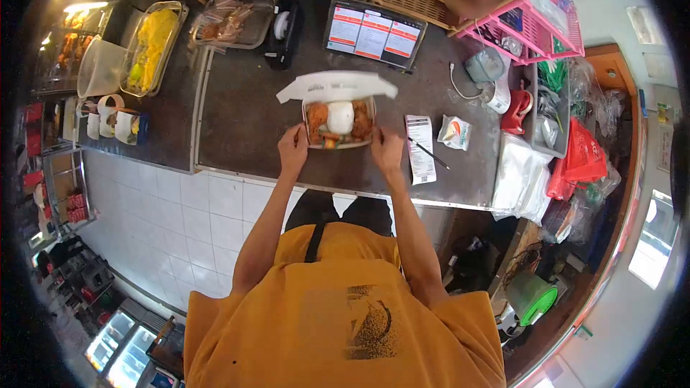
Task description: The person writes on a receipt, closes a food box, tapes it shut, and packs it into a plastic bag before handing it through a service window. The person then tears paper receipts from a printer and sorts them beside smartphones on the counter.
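Note:
A white cardboard takeaway box (350, 146) sits on the dark counter in front of me, its lid (338, 86) folded up and back. Inside are a round mound of white rice (340, 117), brown fried pieces (317, 123) on either side and some vegetables at the front. My left hand (292, 147) grips the box's left side, and my right hand (387, 147) holds the right side. To the right of my right hand lie a printed receipt (420, 151), a black pen (435, 155) across it, and a small white packet (455, 133).
A tablet (374, 32) stands behind the box. Back left are a tray of yellow food (152, 50), a clear plastic container (103, 66) and a tray of packets (233, 21). On the right are plastic bags (522, 172), a red tape dispenser (516, 111) and a pink basket (553, 25).

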Motion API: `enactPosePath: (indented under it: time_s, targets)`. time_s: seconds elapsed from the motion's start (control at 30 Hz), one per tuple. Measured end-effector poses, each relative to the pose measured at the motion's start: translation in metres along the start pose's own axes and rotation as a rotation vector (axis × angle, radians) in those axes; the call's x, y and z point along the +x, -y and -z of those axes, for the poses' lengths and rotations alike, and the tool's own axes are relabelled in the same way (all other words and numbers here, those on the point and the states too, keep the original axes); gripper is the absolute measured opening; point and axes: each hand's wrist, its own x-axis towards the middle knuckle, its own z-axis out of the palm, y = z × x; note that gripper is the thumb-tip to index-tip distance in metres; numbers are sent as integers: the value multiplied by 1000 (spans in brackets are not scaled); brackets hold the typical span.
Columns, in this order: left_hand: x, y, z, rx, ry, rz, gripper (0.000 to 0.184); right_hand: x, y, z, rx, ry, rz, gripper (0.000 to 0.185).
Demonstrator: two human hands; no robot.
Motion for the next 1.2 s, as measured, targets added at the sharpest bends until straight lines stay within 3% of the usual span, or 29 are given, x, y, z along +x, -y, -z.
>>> enactPosePath:
  time_s: [0.03,0.13,0.17,0.23,0.27,0.3,0.4,0.43,0.5,0.53,0.67,0.8,0.83,0.87,0.97,1.17,1.2]
  targets:
    - [-3,21,6,-29,-5,-56,27,-21,-1,-6,26,9,24,28]
    - [-19,35,43,-135,163,124,32,-67,2,-27,185,-80,38,26]
    - [-20,45,47,-273,202,215,41,-70,0,-27,158,-87,-38,27]
    - [-9,40,60,-73,59,52,48,-66,0,-9,106,-100,-185,30]
    - [-2,35,65,22,-22,-28,52,-53,-3,4,98,-245,-69,32]
    - [15,7,78,159,-101,-263,57,-36,9,21,41,-319,67,34]
    - [65,-48,102,381,-60,-642,47,14,52,71,-256,-429,503,37]
    - [73,-35,106,295,173,-464,32,21,40,70,-232,-328,529,37]
    - [65,-19,107,294,198,-507,22,27,11,55,-184,-118,579,36]
    - [60,-14,108,294,208,-532,18,20,6,48,-201,-98,500,33]
    - [7,23,77,186,105,-431,24,-43,-18,-4,-96,-97,160,30]
    - [-7,21,54,-111,38,-74,25,-60,7,-30,278,-265,-12,35]
    - [-6,26,52,-223,49,-13,26,-64,16,-19,416,-213,-57,40]
    - [-6,29,50,-337,61,48,27,-64,21,-14,420,-196,-69,40]
    - [-6,30,46,-248,131,82,26,-65,17,-14,378,-164,-96,40]
    - [-7,34,56,-102,240,-70,28,-63,4,-19,276,-60,-33,32]
    - [-6,37,60,-209,270,63,28,-58,-4,-17,230,-35,6,28]
